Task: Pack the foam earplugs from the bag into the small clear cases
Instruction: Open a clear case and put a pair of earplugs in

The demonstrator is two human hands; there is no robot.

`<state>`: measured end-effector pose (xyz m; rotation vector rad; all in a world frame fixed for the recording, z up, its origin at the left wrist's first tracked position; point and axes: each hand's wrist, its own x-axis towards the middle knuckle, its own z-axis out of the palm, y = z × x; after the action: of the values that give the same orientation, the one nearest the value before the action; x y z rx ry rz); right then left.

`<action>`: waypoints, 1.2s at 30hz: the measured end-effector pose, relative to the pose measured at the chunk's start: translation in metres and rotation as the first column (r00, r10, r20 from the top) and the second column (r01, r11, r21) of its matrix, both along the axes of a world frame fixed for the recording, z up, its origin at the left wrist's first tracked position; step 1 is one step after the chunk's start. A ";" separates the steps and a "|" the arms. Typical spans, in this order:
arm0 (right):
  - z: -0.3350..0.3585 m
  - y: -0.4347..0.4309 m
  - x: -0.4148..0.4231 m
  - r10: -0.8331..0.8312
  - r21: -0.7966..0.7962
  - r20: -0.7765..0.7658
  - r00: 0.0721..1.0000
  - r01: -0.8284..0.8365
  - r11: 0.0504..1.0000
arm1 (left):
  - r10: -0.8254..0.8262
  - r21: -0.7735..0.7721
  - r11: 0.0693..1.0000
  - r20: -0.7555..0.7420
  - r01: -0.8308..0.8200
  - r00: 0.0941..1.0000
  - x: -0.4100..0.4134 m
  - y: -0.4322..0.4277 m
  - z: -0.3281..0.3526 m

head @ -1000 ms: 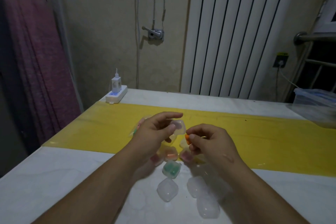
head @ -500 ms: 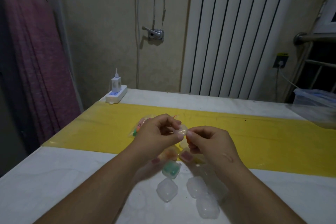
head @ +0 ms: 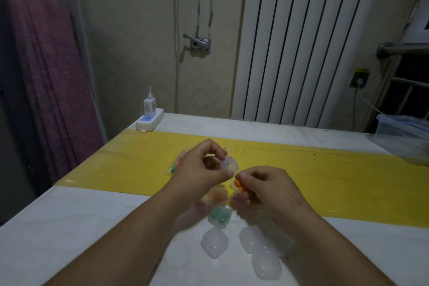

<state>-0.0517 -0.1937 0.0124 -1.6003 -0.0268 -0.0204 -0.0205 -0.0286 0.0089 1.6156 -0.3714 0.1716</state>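
Packing stands partway: left hand (head: pixel 199 169) grips a case (head: pixel 230 164), right hand (head: pixel 271 189) pinches orange earplugs (head: pixel 239 186); one green-filled case (head: pixel 219 216) lies on the desk (head: pixel 92 227), three cases (head: pixel 214 241) seem empty.

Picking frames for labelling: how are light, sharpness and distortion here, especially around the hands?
Head view: dim, darker at the edges. The left hand with its case and the right hand pinching an orange earplug are sharp enough; the filled cases under them look smeared. The radiator lines lean from the wide lens.

left hand (head: pixel 200 169) and right hand (head: pixel 269 189) close together, fingers curled, apparently pinching, forearms converging
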 end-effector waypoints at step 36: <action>-0.006 0.004 0.005 -0.048 -0.076 0.038 0.998 0.051 0.996 | 0.080 0.292 0.944 0.243 -0.151 0.967 0.005 -0.007 -0.010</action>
<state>-0.0463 -0.1900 0.0064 -1.6773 -0.0163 -0.0879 -0.0151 -0.0357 -0.0012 1.9361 -0.4983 0.4090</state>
